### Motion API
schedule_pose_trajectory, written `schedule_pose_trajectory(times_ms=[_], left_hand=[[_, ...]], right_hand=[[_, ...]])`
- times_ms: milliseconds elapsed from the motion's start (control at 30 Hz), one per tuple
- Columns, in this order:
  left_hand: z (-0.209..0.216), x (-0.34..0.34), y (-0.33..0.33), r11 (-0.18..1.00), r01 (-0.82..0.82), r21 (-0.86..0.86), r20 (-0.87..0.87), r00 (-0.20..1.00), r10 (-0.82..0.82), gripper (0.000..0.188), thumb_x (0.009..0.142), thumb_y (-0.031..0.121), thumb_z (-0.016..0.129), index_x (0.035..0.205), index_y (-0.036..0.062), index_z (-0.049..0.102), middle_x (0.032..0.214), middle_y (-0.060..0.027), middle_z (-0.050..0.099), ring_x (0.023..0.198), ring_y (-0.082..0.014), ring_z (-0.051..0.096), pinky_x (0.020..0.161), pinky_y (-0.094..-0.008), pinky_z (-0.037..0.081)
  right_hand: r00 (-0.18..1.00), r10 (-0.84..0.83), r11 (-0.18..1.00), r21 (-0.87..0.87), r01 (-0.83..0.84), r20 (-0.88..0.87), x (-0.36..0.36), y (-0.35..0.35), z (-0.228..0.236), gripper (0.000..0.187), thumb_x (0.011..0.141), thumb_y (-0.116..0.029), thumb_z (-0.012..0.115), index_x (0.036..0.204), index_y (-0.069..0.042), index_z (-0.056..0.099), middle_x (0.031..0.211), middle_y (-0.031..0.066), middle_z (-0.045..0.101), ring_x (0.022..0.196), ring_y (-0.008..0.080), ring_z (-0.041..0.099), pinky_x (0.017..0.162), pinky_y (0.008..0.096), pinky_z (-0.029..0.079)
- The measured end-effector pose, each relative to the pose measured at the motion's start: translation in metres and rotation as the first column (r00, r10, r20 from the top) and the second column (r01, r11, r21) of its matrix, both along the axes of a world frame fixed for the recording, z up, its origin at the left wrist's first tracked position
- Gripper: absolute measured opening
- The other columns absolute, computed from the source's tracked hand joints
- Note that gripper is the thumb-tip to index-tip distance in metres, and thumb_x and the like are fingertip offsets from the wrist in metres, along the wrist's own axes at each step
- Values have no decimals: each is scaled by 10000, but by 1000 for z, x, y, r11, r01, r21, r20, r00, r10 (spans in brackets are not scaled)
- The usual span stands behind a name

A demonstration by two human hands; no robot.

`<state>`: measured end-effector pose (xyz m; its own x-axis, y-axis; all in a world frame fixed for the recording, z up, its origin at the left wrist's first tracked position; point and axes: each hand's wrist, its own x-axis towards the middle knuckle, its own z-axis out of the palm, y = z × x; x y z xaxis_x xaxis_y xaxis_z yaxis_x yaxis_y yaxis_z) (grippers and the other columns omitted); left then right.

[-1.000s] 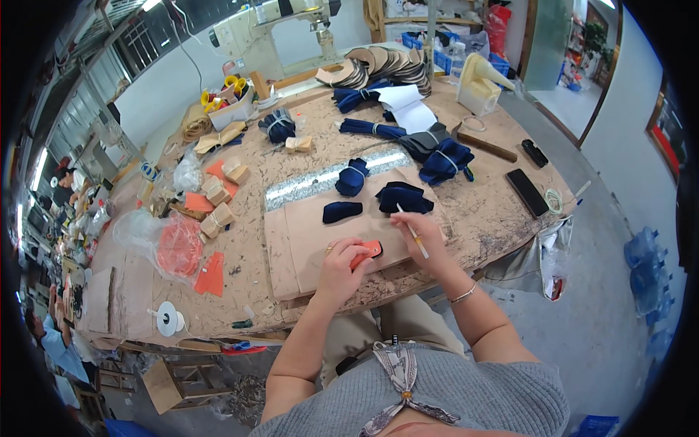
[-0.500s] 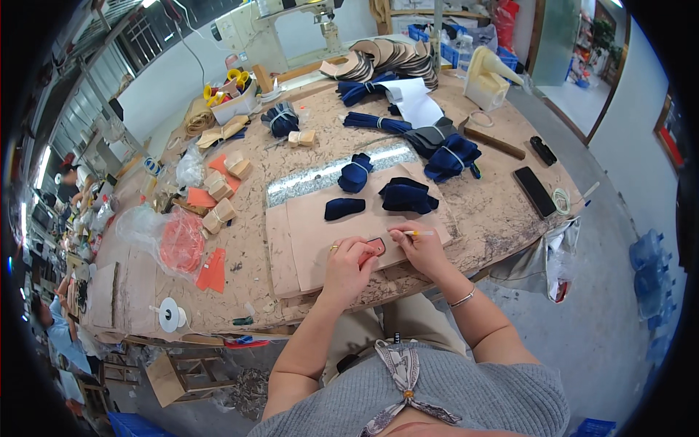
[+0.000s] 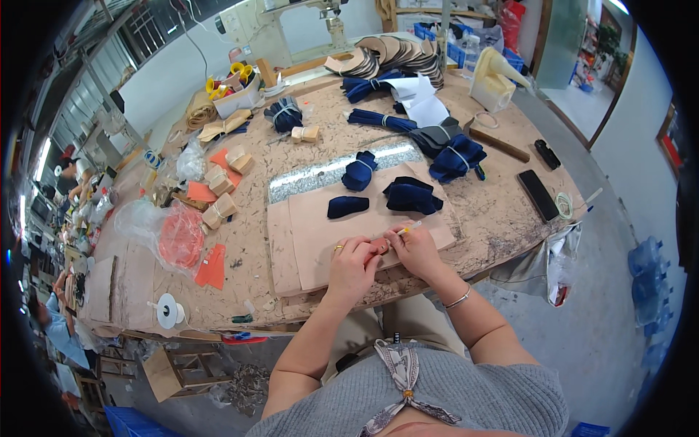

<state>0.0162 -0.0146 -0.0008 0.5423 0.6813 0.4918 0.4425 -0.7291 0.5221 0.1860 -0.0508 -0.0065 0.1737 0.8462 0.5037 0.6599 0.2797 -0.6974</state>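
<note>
Steady the small red piece (image 3: 379,245) with the left hand (image 3: 353,264), pinching it between thumb and fingertips; preferably apply light, even pressure, firm enough to resist twisting. Bring the fingertips of the right hand (image 3: 419,255) in from the other side, curled and drawn close to the red piece; cannot tell from this view whether also pinching it. Retain the slim yellow-and-white stick (image 3: 410,228) in the right hand's curled fingers, angling its far end away from the left hand. Avoid swinging that end back across the red piece. Ideally, brace both hands low over the tan sheets (image 3: 313,255) for fine control, and leave enough of the red piece uncovered to see the worked edge. Locate the red piece between the hands, at the left fingertips and just beside the right ones, above the near part of the tan sheets; cannot confirm contact with them. Note the single dark blue piece (image 3: 348,207) beyond the left hand and the dark blue stack (image 3: 413,197) beyond the right, both clear of the fingers.
</note>
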Motion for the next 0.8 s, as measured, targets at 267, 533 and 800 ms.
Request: schedule_pose_trajectory(times_ms=[267, 533, 800], left_hand=[[1, -1, 0, 1000, 17, 20, -23, 1000, -16, 151, 733, 81, 684, 879, 57, 651, 1000, -87, 624, 970, -291, 560, 865, -406, 434], [-4, -1, 2, 999, 23, 34, 13, 1000, -24, 131, 719, 56, 680, 847, 45, 652, 954, -90, 632, 949, -291, 567, 838, -408, 451], [0, -1, 2, 999, 22, 32, 24, 999, -23, 116, 727, 50, 686, 834, 39, 642, 939, -94, 636, 940, -294, 568, 832, -407, 455]], right_hand=[[996, 45, 995, -81, -51, -74, -7, -2, 11, 206, 876, -173, 618, 753, -8, 625, 713, 143, 612, 700, 329, 587, 645, 422, 462], [988, 106, 994, -13, -105, 113, -8, 0, 8, 177, 857, -167, 628, 751, -26, 624, 724, 121, 622, 728, 316, 588, 656, 413, 465], [985, 153, 986, -80, -147, 84, -6, 2, 14, 170, 869, -165, 618, 788, -15, 633, 770, 125, 633, 783, 317, 582, 687, 405, 463]])
